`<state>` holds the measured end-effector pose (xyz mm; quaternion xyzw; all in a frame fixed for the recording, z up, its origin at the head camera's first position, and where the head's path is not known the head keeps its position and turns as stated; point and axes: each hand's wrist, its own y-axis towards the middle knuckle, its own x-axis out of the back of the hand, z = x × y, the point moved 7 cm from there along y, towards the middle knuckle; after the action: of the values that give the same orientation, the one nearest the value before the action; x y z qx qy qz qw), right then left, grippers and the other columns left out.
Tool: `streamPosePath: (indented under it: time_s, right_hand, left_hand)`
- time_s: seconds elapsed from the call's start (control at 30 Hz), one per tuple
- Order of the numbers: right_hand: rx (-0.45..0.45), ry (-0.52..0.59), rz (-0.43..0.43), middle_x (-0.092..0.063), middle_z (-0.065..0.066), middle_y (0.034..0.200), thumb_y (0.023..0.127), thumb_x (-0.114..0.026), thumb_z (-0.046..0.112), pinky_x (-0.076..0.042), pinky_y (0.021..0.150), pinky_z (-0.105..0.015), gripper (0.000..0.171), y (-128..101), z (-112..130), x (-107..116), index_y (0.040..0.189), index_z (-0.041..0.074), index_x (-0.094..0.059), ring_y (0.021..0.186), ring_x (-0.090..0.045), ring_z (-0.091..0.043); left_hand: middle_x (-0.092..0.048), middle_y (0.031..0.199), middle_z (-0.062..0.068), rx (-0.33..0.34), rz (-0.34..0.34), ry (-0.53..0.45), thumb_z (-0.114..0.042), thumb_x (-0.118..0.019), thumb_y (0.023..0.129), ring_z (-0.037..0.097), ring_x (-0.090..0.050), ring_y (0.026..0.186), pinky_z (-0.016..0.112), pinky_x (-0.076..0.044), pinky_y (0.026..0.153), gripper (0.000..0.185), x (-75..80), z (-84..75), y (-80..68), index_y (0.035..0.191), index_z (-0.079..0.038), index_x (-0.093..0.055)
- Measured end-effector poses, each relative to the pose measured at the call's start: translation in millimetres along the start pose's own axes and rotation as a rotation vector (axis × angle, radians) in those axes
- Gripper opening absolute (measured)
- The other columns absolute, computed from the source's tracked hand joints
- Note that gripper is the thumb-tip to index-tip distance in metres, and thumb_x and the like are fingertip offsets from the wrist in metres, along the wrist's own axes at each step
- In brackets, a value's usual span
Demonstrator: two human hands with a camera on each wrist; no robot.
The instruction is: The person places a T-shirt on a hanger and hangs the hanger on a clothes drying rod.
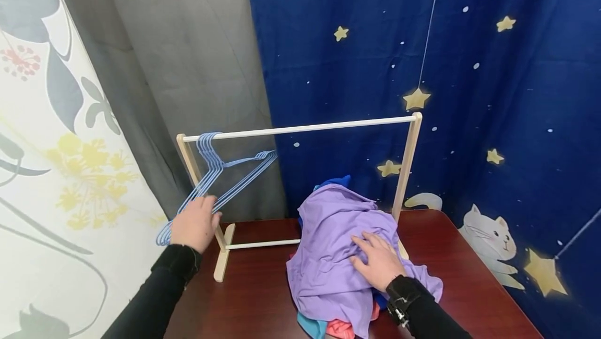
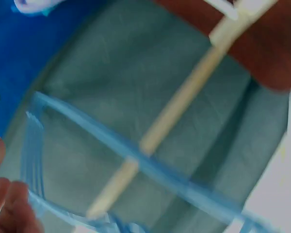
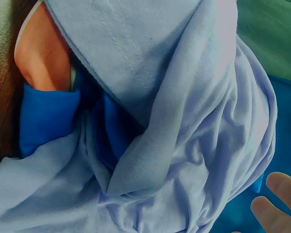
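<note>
Several blue wire hangers (image 1: 220,172) hang bunched at the left end of a wooden rack's rail (image 1: 300,129). My left hand (image 1: 199,214) reaches up to their lower corner, and its fingertips (image 2: 5,204) touch the hanger bundle (image 2: 150,165) without closing round it. My right hand (image 1: 373,253) lies flat, fingers spread, on a purple garment (image 1: 333,240) that tops a heap of clothes. Under the purple cloth (image 3: 184,121) show a blue garment (image 3: 43,121) and an orange one (image 3: 41,53). The right fingertips (image 3: 276,204) show at the wrist view's lower right edge.
The rack stands on a dark red-brown table (image 1: 258,297), its left foot (image 1: 223,258) near my left forearm. A floral curtain (image 1: 51,146) hangs at the left, a grey one (image 1: 188,57) behind, and a navy star curtain (image 1: 469,68) at the back and right.
</note>
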<state>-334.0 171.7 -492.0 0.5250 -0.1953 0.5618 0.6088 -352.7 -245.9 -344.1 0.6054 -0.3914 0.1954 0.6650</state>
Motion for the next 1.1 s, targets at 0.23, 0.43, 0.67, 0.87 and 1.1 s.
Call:
streamPosePath:
  time_s: [0.23,0.43,0.67,0.87,1.1]
  right_hand:
    - [-0.013,0.004,-0.010,-0.056,-0.018,0.141,0.088,-0.074,0.034,-0.033,0.105,-0.066,0.050,-2.2,-3.1,-1.5,0.134,0.015,-0.067,0.133,-0.046,-0.044]
    - [0.001,-0.005,-0.009,-0.057,-0.017,0.139,0.088,-0.074,0.033,-0.034,0.105,-0.065,0.049,-4.0,-3.4,-1.3,0.133,0.015,-0.067,0.131,-0.048,-0.042]
    - [-0.010,0.003,-0.003,-0.056,-0.018,0.140,0.088,-0.073,0.032,-0.033,0.107,-0.064,0.049,-5.3,-6.6,2.6,0.133,0.014,-0.067,0.132,-0.048,-0.043]
    - [-0.014,-0.002,-0.001,-0.056,-0.018,0.140,0.089,-0.073,0.031,-0.034,0.106,-0.064,0.048,-5.7,-10.0,2.4,0.133,0.013,-0.067,0.132,-0.048,-0.043]
    - [-0.021,0.011,-0.001,-0.057,-0.017,0.139,0.089,-0.073,0.031,-0.033,0.106,-0.064,0.047,-6.5,-10.3,-0.9,0.133,0.013,-0.067,0.132,-0.048,-0.042]
  left_hand:
    - [-0.051,0.092,0.023,0.066,0.006,0.121,-0.011,-0.081,0.081,0.044,-0.054,0.084,0.055,-0.050,0.060,0.041,5.3,28.4,28.1,0.104,0.004,-0.051]
    - [-0.048,0.087,0.023,0.073,0.002,0.132,-0.009,-0.080,0.081,0.044,-0.053,0.081,0.054,-0.048,0.057,0.038,2.4,36.7,29.1,0.099,0.005,-0.048]
    - [-0.050,0.082,0.021,0.065,0.006,0.140,-0.003,-0.063,0.088,0.043,-0.055,0.075,0.053,-0.048,0.055,0.016,5.0,33.7,28.5,0.097,0.006,-0.053]
    - [-0.051,0.078,0.020,0.081,0.002,0.107,-0.004,-0.060,0.089,0.041,-0.056,0.068,0.053,-0.046,0.049,0.012,5.0,33.0,28.8,0.093,0.003,-0.051]
    - [-0.052,0.081,0.022,0.086,0.048,0.122,-0.003,-0.063,0.088,0.042,-0.056,0.070,0.053,-0.046,0.049,0.015,2.4,36.2,28.9,0.094,0.004,-0.051]
